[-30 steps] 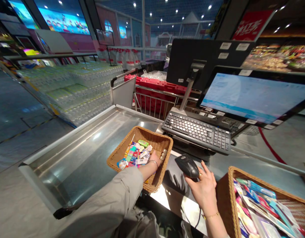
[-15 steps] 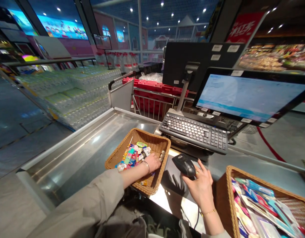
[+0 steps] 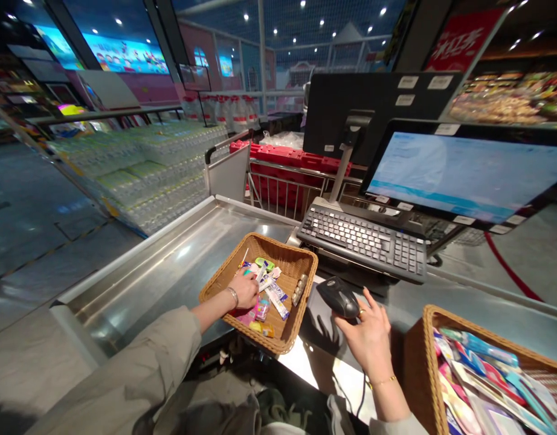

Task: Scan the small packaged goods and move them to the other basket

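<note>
My left hand (image 3: 244, 289) is inside the left wicker basket (image 3: 296, 249), at its left side, fingers curled down among small packaged goods. Whatever it grips is hidden beneath it. Around it lie white-and-blue packets (image 3: 277, 298), a green item (image 3: 264, 263), a pink pack (image 3: 247, 315) and a yellow-orange item (image 3: 262, 328). A small pack of roundish brown items (image 3: 299, 289) rests along the basket's right wall. My right hand (image 3: 369, 331), outside the basket, is closed on a black barcode scanner (image 3: 337, 297) with thumb and finger, other fingers raised.
At right stands a second wicker basket (image 3: 429, 368) full of packaged goods. Behind are a keyboard (image 3: 364, 240), a lit monitor (image 3: 469, 172) and a black screen back (image 3: 324, 115). The metal counter (image 3: 170, 266) has a raised rim. Beyond it are bottle stacks (image 3: 138, 157) and a cart (image 3: 228, 166).
My left hand has moved left inside the basket, away from the brown pack at the right wall, uncovering white-and-blue packets. My right hand keeps its hold on the scanner. The view has shifted slightly.
</note>
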`<state>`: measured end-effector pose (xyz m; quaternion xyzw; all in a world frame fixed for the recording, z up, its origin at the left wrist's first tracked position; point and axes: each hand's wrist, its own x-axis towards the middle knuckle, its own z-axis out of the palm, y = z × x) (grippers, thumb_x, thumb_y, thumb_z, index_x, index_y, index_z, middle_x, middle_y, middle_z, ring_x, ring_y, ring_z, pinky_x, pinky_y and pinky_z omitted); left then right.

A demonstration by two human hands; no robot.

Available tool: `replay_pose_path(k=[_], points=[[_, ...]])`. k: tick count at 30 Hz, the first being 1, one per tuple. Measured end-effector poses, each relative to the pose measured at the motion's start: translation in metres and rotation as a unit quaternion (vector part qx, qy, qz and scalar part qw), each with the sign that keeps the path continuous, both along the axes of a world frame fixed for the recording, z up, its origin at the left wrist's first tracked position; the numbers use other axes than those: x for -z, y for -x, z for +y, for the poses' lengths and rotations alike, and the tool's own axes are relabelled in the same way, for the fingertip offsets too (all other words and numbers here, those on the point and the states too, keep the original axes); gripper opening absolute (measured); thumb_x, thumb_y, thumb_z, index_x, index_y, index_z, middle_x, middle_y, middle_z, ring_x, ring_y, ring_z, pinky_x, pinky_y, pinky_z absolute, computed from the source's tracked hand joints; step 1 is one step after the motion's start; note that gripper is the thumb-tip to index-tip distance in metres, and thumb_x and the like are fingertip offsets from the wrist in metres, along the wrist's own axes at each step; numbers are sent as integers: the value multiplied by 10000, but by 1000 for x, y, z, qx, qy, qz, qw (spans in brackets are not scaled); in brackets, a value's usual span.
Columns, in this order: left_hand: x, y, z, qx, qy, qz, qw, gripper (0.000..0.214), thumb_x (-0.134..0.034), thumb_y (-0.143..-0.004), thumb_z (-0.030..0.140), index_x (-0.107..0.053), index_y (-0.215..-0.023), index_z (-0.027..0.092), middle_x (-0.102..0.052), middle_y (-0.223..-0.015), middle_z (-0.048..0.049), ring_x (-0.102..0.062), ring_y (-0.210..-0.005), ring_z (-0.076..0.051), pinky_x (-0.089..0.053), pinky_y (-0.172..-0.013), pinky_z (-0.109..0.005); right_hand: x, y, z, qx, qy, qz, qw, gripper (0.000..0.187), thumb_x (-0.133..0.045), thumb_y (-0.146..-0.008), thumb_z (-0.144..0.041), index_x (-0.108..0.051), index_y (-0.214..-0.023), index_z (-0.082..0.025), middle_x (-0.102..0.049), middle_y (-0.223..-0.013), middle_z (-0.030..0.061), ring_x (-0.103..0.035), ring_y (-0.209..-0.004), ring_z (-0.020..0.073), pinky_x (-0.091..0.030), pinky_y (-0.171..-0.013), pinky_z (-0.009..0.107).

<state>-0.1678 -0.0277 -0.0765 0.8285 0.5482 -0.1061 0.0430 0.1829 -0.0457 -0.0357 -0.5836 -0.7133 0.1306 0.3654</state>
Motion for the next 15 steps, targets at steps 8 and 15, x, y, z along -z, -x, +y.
replay_pose_path(k=[8, 15], points=[[12, -7, 17, -84, -21, 31, 996, 217, -717, -769, 303, -708, -933, 161, -622, -1127, -159, -516, -1099, -307, -372, -912, -424, -2, -2, -2, 18, 0, 5, 1000, 296, -601, -692, -465, -728, -815, -229, -726, -1066, 80, -455, -1303, 341, -218, -1107, 557], [4, -1, 17, -145, -37, 43, 988, 201, -543, -881, 220, -678, -1001, 131, -661, -1010, -156, -590, -992, -266, -413, -858, -394, 1, -6, -2, 30, 6, 15, 999, 283, -605, -674, -450, -724, -814, -235, -725, -1068, 70, -454, -1305, 330, -182, -1126, 567]])
